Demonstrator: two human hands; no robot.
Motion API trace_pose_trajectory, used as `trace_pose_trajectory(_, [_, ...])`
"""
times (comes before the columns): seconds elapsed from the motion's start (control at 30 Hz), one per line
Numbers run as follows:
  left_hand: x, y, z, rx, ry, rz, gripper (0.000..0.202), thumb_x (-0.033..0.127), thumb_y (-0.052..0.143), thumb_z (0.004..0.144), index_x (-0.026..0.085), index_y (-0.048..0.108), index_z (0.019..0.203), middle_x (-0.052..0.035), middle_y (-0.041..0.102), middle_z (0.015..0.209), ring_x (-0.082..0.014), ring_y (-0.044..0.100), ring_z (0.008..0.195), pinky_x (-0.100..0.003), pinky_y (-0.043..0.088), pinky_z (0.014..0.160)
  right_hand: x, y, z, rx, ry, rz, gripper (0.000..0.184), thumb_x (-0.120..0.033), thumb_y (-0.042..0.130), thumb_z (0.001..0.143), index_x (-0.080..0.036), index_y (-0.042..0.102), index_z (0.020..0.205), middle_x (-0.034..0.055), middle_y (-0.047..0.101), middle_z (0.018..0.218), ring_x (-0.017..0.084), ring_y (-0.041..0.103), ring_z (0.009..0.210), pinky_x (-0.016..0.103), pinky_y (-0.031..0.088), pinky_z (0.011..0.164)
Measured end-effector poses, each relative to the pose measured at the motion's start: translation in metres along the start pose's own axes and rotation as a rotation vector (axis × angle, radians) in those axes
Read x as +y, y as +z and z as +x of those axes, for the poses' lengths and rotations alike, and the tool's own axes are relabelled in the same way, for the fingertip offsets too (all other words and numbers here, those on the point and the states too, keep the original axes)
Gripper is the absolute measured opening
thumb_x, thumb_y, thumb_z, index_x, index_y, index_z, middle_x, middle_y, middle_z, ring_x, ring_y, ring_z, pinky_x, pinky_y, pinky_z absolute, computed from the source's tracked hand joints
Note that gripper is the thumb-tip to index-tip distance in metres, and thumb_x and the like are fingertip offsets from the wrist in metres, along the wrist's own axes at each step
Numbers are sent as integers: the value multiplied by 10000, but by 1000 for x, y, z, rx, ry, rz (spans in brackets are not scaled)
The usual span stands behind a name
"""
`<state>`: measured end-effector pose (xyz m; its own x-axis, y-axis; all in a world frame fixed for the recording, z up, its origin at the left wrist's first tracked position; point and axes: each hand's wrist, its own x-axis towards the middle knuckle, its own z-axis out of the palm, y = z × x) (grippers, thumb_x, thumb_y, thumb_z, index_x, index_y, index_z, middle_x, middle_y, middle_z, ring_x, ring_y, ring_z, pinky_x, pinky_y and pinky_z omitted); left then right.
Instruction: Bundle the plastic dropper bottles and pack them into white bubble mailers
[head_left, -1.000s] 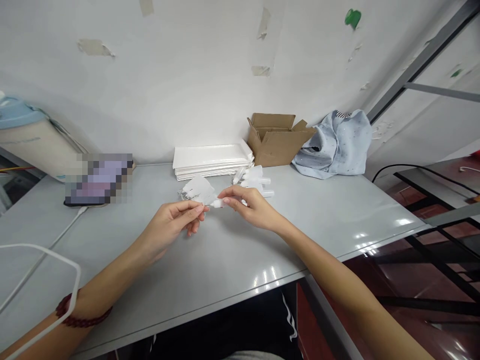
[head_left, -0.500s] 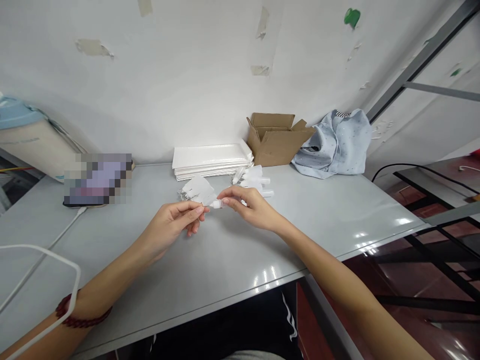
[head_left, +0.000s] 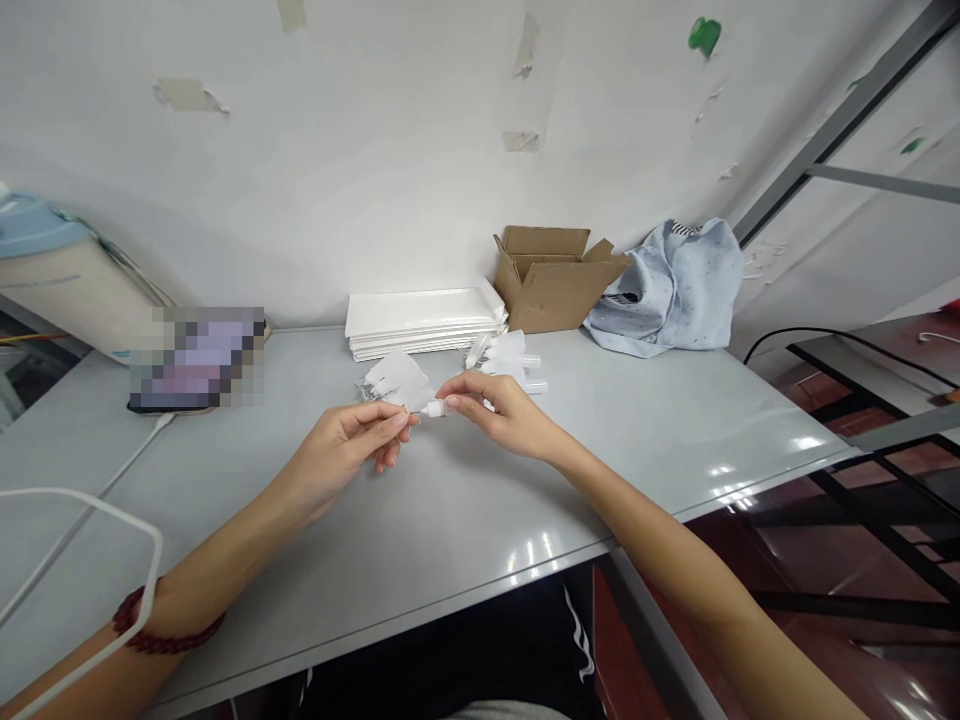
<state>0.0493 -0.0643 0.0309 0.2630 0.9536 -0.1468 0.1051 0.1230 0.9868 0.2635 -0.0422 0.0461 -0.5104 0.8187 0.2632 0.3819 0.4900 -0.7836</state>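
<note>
My right hand (head_left: 499,412) grips a small white bottle (head_left: 435,408) with a narrow tip; most of its body is hidden by my fingers. The tip points left, at the fingertips of my left hand (head_left: 371,432). My left thumb and forefinger are pinched together at that tip, on something too small to make out. Behind my hands lies a pile of white tags (head_left: 396,378), with thin chain-like bits at its left side. More white tags and clear tube-like pieces (head_left: 510,352) lie just behind my right hand.
A stack of white trays or boards (head_left: 424,318) lies by the wall. Right of it are an open cardboard box (head_left: 559,290) and a light blue cloth bag (head_left: 671,290). At left are a phone (head_left: 199,365) with a white cable and a large blue-lidded bottle (head_left: 71,275).
</note>
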Motion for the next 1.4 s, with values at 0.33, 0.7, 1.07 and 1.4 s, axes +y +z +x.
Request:
trace_pose_trajectory(0.33, [-2, 1, 1, 14, 46, 168, 224, 424, 632, 790, 215, 692, 737, 2, 571, 582, -136, 491, 525, -265, 427, 543, 2, 2, 0, -6, -32, -53, 170, -199, 472, 915, -148, 633, 940, 31, 671, 863, 119, 571, 747, 246, 418, 680])
trace_pose_trajectory(0.7, [3, 12, -8, 123, 123, 321, 201, 386, 617, 758, 229, 662, 641, 3, 557, 532, -145, 498, 497, -244, 421, 491, 8, 12, -2, -12, -97, -104, 155, -182, 470, 908, -153, 620, 932, 32, 665, 817, 112, 543, 656, 235, 412, 622])
trace_pose_trajectory(1.07, [2, 11, -9, 78, 107, 342, 230, 380, 564, 803, 196, 628, 681, 32, 541, 545, -114, 502, 520, -221, 444, 522, 12, 18, -3, 30, -170, -97, 155, -184, 471, 914, -130, 614, 940, 58, 675, 842, 125, 572, 701, 247, 436, 650])
trace_pose_trajectory(1.4, [-2, 0, 1, -14, 36, 138, 224, 359, 570, 837, 181, 686, 768, 7, 590, 655, -114, 506, 554, -255, 441, 563, 13, 14, -2, 55, -231, -169, 165, -195, 451, 936, -135, 600, 972, 58, 671, 867, 129, 574, 725, 248, 427, 661])
